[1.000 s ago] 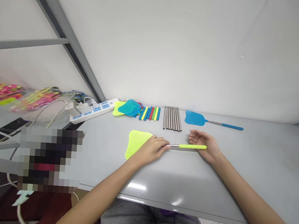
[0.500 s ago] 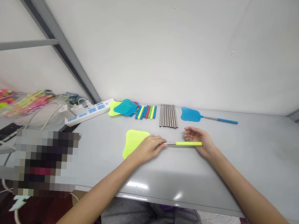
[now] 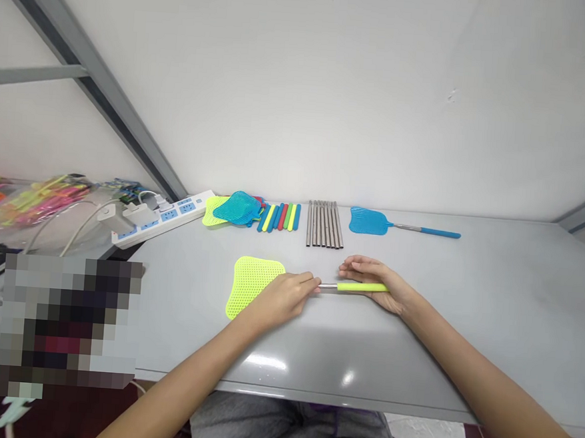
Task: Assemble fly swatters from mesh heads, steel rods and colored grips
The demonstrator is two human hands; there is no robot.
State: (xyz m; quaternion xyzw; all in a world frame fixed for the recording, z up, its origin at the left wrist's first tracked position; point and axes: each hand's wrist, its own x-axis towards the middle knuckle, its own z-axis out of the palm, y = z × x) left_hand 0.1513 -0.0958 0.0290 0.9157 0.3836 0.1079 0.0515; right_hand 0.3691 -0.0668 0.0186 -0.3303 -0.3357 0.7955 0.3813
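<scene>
A fly swatter with a yellow perforated head (image 3: 255,280) lies along the front part of the table, its metal shaft (image 3: 328,286) running to a yellow grip (image 3: 360,287) on the right. My left hand (image 3: 287,299) is closed around the shaft near the head and hides the joint there. Cupped with its fingers stretched out, my right hand (image 3: 375,281) has its palm against the free end of the yellow grip. Behind it a blue fly swatter (image 3: 369,221) with a blue grip lies by the wall.
Along the wall lie loose swatter heads (image 3: 238,208), several coloured grips (image 3: 281,217) and a row of metal tubes (image 3: 325,224). A white power strip (image 3: 172,216) with plugs and cables stands at the left, near bagged colourful items (image 3: 58,199). A metal frame post (image 3: 110,106) rises there.
My right hand has moved left along the yellow grip, its fingers now reaching beside the grip's inner end. My left hand keeps its hold on the shaft. The whole view has shifted slightly.
</scene>
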